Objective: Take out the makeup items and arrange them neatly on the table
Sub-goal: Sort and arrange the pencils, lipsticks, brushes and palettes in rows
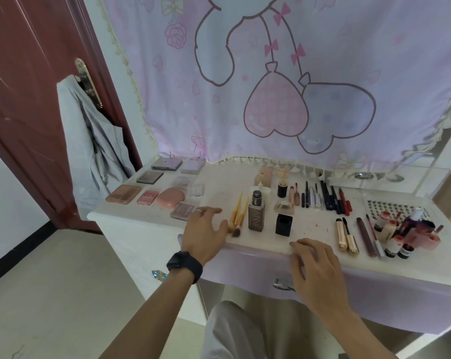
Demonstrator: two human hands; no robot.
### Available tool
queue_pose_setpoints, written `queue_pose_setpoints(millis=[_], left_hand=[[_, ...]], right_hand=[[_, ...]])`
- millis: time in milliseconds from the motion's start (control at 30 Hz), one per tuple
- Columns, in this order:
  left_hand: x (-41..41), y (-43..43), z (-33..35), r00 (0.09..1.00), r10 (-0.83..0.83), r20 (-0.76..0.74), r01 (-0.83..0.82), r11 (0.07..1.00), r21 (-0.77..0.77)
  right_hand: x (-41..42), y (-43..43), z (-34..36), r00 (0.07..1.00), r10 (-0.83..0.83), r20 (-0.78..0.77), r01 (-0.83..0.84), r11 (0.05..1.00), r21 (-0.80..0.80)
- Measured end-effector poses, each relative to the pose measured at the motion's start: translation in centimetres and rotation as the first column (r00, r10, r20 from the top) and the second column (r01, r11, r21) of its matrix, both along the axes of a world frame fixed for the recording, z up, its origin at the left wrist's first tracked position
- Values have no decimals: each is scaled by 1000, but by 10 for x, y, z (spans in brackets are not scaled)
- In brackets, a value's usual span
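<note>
Makeup lies in rows on the white dressing table (320,224). Several palettes (152,177) and a pink compact (170,198) fill the left side. My left hand (206,229) rests open beside the yellow-handled brushes (237,215), its thumb close to the brush heads. A foundation bottle (256,213) and a black cap (284,224) stand in the middle. Pencils and liners (330,199) lie in a row behind them. Gold tubes (347,237) and small bottles (400,234) sit at the right. My right hand (315,265) hangs open over the table's front edge, holding nothing.
A drawer with a metal handle (282,286) lies under the tabletop, below my right hand. A pink cartoon cloth (271,86) hangs behind the table. A red-brown door (33,99) with a grey garment (95,151) on its handle stands at the left.
</note>
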State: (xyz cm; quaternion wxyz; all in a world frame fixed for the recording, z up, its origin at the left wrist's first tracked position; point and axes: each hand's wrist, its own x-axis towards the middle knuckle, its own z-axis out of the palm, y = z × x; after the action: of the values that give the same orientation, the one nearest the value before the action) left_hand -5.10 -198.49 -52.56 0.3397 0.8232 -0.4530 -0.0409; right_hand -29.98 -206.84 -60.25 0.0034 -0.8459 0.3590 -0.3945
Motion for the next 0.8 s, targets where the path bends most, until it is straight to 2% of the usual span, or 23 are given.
queue_pose_setpoints(millis=[200,333,467,567,633,733,800], left_hand=[[47,15,-3,953,291,87,-298,951,82],[60,12,-10,942,329,64,-335,929,155],[66,9,-17,943,329,52,-333,923,193],[68,8,-21,936,342,82,-351,925,148],[68,11,-22,942,333,45,-335,937,94],[66,23,-23,955,271,-119,-276,961,-22],[57,32,-21,947,214,-238,-255,954,-156]], right_hand=[[31,9,7,987,129,-101,-134,990,-50],[56,10,2,977,144,-158,-156,986,-66],[56,5,-12,982,142,-122,-159,976,-148],[55,3,-19,984,146,-101,-164,965,-207],[57,3,-19,985,149,-89,-164,966,-198],[57,2,-19,985,158,-66,-168,969,-180],[56,4,-15,984,170,-52,-176,972,-155]])
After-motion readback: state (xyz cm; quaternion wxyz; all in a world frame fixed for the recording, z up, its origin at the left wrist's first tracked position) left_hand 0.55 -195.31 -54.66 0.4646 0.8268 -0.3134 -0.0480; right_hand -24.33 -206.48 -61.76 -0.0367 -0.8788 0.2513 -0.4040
